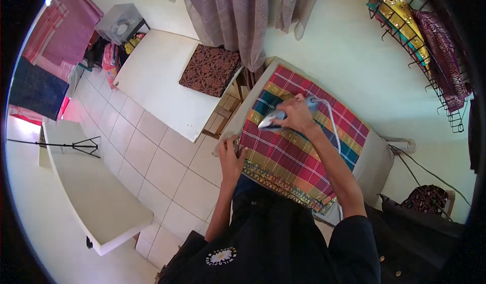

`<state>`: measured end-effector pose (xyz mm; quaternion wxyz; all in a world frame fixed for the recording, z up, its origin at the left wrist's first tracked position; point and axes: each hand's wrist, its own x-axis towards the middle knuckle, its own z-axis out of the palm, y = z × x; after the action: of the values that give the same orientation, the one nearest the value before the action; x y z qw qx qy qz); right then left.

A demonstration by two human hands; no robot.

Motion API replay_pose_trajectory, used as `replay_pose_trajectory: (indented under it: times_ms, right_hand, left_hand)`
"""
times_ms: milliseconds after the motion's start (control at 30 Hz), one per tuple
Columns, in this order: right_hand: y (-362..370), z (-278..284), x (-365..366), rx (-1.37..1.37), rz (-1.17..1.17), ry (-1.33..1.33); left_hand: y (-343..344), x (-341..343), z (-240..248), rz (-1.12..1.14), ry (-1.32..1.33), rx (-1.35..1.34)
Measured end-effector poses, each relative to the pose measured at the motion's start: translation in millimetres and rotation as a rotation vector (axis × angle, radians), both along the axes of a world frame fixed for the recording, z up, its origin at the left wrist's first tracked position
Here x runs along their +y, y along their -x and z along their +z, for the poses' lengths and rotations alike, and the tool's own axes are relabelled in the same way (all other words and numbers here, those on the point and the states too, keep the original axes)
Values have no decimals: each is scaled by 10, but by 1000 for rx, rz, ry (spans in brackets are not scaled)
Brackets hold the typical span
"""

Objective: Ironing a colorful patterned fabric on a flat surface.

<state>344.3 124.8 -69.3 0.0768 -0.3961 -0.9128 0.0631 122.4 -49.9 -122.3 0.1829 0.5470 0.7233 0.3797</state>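
Note:
A checked cloth [283, 144] in red, green, gold and blue lies spread over a padded, pale-covered board [372, 167] in front of me. My right hand [297, 114] is wrapped round the handle of a clothes iron [273, 119]. The iron's pointed metal tip faces left, over the cloth's upper left part, and its pale cord [333, 122] runs down past my forearm. At the cloth's near left edge rests my left hand [232, 157], fingers outstretched and apart along the patterned border. Part of the iron is hidden behind my right hand.
A white table [157, 81] bears a folded dark patterned cloth [211, 71] beside the board. Curtains [228, 15] hang behind. On the right wall, a wire basket [405, 30] holds fabrics. Cables [430, 175] run at the board's right. A white shelf [96, 182] stands far left.

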Motion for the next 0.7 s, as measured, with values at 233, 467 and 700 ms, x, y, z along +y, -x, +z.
replay_pose_trajectory:
  times_ms: [233,467,700]
  right_hand:
    - [243,-6,-151,92,43,-51]
    - [360,-56,-332,146,56,-70]
    - [437,-47,-519,95,194,11]
  left_hand:
    - [147,-172,-38,3,17,-6]
    - [145,-171,26,1,37,11]
    - [83,-160,44,18,2,96]
